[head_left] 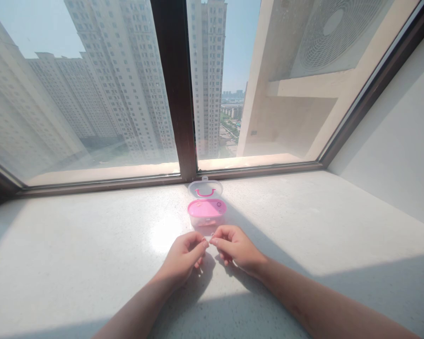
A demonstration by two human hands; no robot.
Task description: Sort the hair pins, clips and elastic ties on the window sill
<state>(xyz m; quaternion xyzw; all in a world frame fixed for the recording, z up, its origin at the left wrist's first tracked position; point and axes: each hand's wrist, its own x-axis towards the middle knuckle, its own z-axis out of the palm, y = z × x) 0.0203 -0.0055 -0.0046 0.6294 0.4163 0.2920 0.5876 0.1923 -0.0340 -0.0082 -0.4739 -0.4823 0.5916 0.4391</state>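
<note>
A small pink box (207, 210) with a clear hinged lid (205, 189) stands open on the white windowsill (92, 245), close to the window frame. Just in front of it my left hand (183, 256) and my right hand (235, 247) meet above the sill. Both have thumb and forefinger pinched together on a tiny pale thing (207, 239) held between them; it is too small to name. The other fingers of both hands are curled under.
A dark window post (175, 89) rises behind the box, with glass panes on both sides. A white wall (392, 141) closes off the sill on the right. Strong sunlight and shadow bands fall across the sill.
</note>
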